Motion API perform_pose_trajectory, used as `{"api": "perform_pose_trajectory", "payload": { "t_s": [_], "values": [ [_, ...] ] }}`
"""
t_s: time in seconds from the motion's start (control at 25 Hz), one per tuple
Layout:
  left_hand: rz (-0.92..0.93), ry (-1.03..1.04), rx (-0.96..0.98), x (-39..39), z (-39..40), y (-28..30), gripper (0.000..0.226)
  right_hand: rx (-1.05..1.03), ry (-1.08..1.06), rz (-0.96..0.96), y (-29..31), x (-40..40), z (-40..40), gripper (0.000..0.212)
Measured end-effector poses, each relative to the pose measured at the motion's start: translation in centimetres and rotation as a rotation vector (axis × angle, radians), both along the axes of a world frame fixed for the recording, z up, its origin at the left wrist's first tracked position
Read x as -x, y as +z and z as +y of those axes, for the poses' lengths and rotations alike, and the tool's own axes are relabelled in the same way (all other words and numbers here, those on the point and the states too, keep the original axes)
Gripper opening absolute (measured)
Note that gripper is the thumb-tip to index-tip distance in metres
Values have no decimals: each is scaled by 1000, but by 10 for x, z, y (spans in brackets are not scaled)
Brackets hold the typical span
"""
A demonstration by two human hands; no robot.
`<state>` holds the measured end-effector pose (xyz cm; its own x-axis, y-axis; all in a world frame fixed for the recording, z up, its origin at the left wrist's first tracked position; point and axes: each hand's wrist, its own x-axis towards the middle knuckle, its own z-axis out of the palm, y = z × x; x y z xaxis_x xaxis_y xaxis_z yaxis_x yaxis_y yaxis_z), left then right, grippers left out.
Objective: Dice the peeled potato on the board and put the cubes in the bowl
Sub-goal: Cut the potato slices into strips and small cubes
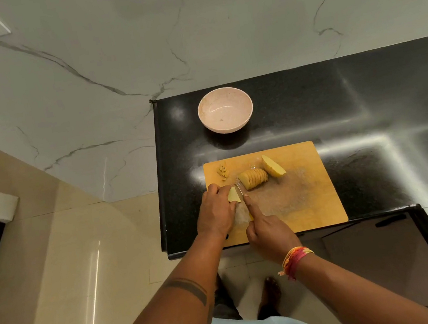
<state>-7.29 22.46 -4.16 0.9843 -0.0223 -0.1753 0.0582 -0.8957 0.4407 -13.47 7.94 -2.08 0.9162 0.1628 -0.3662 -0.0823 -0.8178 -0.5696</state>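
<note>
- Clearly, the work sat at the near left corner of the wooden cutting board [308, 197], which lay on the black bench [365, 98].
- Left hand [216, 211] had its fingers clamped on a potato piece [232, 195], pinning it to the board.
- Right hand [266, 227] was wrapped shut around a knife [239, 189], forefinger stretched along the spine; the handle was mostly hidden.
- A sliced potato section [254, 178] lay fanned near the middle, just beside an uncut potato wedge [273, 166]; small scraps [222, 172] sat at the far left corner.
- Pink bowl [225, 110] stood beyond the board, well apart, with no cubes in it.
- Peeled potato likely handled as firm but wet and slippery; holding it flat side down, fingertips curled back from the blade, seemed safest.
</note>
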Motion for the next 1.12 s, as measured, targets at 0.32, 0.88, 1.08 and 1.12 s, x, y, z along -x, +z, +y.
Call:
{"api": "perform_pose_trajectory", "payload": {
  "t_s": [0.32,0.88,1.08,1.12],
  "values": [
    [-12,-1,-11,1,-1,0,48,38,28,7,-3,-6,12,74],
    [17,5,-40,-3,-2,1,49,129,101,42,-3,31,4,83],
    [19,26,-17,-1,-4,3,50,154,117,47,-5,37,1,82],
    [19,31,-20,-1,-5,3,51,159,121,50,-5,38,1,82]
  ]
}}
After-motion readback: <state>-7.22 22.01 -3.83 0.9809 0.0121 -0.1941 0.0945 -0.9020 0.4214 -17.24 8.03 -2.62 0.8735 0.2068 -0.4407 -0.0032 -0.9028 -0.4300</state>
